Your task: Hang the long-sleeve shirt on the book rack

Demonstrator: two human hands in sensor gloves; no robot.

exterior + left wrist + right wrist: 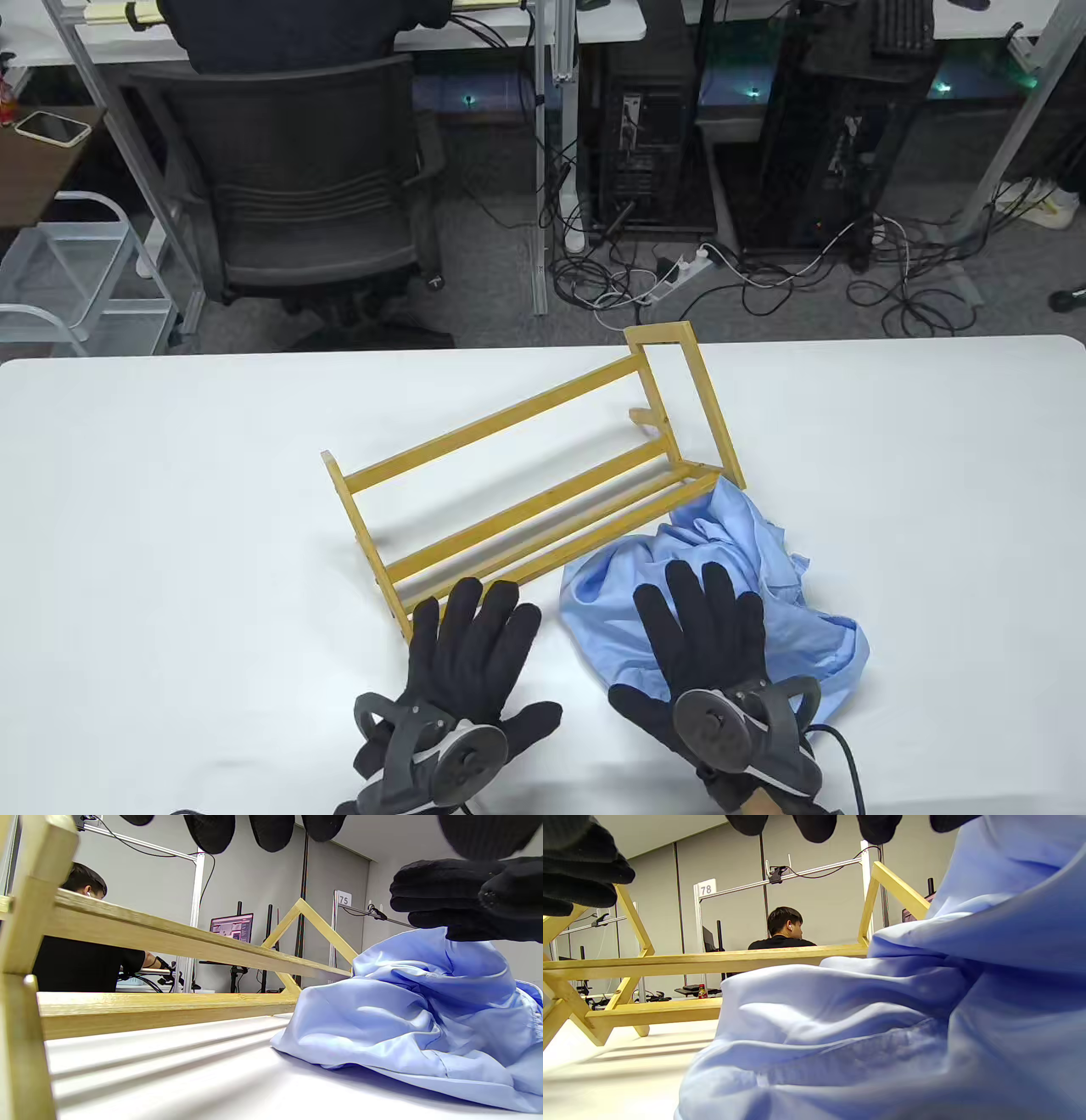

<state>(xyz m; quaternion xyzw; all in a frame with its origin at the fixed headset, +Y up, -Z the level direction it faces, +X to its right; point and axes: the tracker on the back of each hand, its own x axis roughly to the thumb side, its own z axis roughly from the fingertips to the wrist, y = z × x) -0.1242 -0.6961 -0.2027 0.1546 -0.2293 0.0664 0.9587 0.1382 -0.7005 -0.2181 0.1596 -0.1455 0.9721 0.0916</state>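
Note:
A light blue long-sleeve shirt (764,552) lies crumpled on the white table (170,509), against the right front end of a wooden book rack (526,501). My right hand (708,628) lies flat and open on top of the shirt, fingers spread. My left hand (471,649) is open and flat over the table just left of the shirt, its fingertips at the rack's near left corner. The left wrist view shows the rack's rails (169,942) and the shirt (415,1018). The right wrist view shows the shirt (882,1027) close up and the rack (670,963) behind it.
The rack stands slanted across the table's middle. A black office chair (305,195), computer towers and cables lie beyond the table's far edge.

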